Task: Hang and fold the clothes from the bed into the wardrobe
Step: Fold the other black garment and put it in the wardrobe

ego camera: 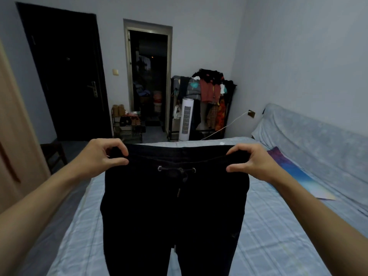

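While both hands hold the black drawstring trousers (175, 206) up by the waistband, the folding step seems to be just beginning

The left hand (103, 156) pinches the waistband's left corner and the right hand (253, 162) its right corner, fingers and thumb closed on the cloth, arms stretched forward and level. The trousers hang spread above the middle of the bed (278, 236), legs dropping out of view. Next, I judge, the legs must be laid together lengthwise, hands meeting with both pinches firm
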Demonstrator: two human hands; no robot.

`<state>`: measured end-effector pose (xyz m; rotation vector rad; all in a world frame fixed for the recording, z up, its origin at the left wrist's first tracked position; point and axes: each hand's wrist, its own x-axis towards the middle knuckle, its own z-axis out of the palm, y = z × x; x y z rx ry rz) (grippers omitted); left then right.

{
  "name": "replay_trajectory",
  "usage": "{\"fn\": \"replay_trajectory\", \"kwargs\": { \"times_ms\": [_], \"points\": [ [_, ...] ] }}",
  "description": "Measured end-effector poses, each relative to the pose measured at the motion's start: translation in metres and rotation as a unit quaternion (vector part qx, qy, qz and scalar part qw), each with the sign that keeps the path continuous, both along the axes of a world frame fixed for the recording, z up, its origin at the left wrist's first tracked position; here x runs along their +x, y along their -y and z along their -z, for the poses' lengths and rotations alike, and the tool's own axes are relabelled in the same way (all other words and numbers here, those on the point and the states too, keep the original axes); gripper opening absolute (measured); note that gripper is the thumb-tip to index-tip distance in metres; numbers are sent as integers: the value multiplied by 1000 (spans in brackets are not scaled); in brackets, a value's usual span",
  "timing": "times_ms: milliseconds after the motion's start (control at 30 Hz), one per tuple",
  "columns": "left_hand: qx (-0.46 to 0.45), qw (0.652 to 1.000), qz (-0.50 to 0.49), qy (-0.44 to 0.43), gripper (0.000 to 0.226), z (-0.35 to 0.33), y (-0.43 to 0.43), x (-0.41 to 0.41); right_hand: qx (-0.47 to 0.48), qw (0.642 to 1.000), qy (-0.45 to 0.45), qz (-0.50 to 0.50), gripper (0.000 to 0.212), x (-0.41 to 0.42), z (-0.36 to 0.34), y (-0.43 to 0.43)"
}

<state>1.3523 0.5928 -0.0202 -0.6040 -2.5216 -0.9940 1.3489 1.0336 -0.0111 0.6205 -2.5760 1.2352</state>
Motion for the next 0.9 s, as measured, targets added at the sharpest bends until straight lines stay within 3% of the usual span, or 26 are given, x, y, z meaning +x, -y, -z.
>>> {"fn": "replay_trajectory", "kwargs": {
  "times_ms": [100,233,400,500,667,767,900],
  "points": [
    [-7,999,5,45,36,4,4,16,25,999,36,15,35,12,4,-9],
    [-5,996,29,84,40,6,2,44,71,996,-16,49,25,27,6,-19],
    [-83,996,-11,-5,37,-7,-8,81,63,990,-110,63,26,43,5,-32],
    [-102,992,-17,-65,42,-20,-23,104,23,984,-156,80,23,59,2,-44],
    [-103,979,-80,-158,47,-26,-55,138,-124,974,-155,111,28,86,3,-56],
    [-86,975,-126,-163,41,-28,-67,164,-172,972,-125,102,24,99,5,-60],
    [57,988,-120,-76,47,-42,-63,198,-228,965,-112,65,23,128,-8,-52]
  ]
}}
